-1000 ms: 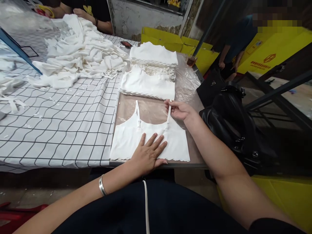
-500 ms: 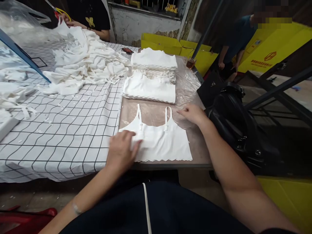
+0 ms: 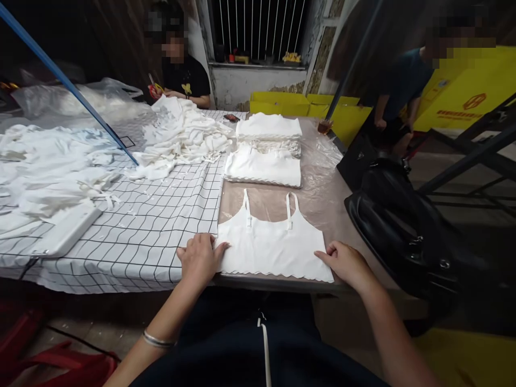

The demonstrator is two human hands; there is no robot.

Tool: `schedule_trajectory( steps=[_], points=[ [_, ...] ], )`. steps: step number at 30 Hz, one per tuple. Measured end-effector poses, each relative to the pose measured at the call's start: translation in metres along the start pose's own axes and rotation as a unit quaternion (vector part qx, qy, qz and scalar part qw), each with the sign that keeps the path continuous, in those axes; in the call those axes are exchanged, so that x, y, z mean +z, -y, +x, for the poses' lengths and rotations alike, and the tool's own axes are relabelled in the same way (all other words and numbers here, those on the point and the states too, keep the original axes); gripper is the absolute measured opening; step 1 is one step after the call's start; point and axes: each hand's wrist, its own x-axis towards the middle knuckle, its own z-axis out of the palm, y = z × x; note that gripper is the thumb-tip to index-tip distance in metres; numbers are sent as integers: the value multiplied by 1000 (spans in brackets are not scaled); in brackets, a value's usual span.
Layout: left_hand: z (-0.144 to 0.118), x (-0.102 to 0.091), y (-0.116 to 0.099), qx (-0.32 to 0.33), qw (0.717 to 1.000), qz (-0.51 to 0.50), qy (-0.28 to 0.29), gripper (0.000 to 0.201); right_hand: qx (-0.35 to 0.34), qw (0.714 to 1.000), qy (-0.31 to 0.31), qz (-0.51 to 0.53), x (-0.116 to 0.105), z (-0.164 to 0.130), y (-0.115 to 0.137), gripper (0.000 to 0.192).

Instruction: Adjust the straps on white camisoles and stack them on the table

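A white strappy top (image 3: 274, 247) lies flat on the bare part of the desk (image 3: 322, 204), straps pointing away from the person. The left hand (image 3: 199, 258) rests at its lower left corner, fingers curled onto the edge of the cloth; the right hand (image 3: 344, 262) sits at the lower right corner, fingertips touching the hem. Neither grip visibly pinches the cloth. The step looks like squaring the top; the next move would call for a hold on both corners. Stacks of folded tops (image 3: 266, 148) lie just beyond.
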Motion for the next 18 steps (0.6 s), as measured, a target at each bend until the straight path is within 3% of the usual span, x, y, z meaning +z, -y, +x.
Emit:
schedule_trajectory(
  steps=[2,5,10,15,18],
  points=[
    [1,-2,-2,5,1000,9,10,24,-12,999,23,20,1,-1,0,26],
    [0,-3,-4,18,1000,0,15,22,-32,993,9,116,9,-2,-7,29],
    [-4,4,-2,59,997,40,-22,21,3,931,35,363,21,3,-22,39],
    [-3,7,-1,51,997,48,15,20,33,909,82,407,19,0,-20,56],
    [-2,3,0,27,998,-57,-5,19,44,883,109,454,6,-8,-10,58]
  ],
)
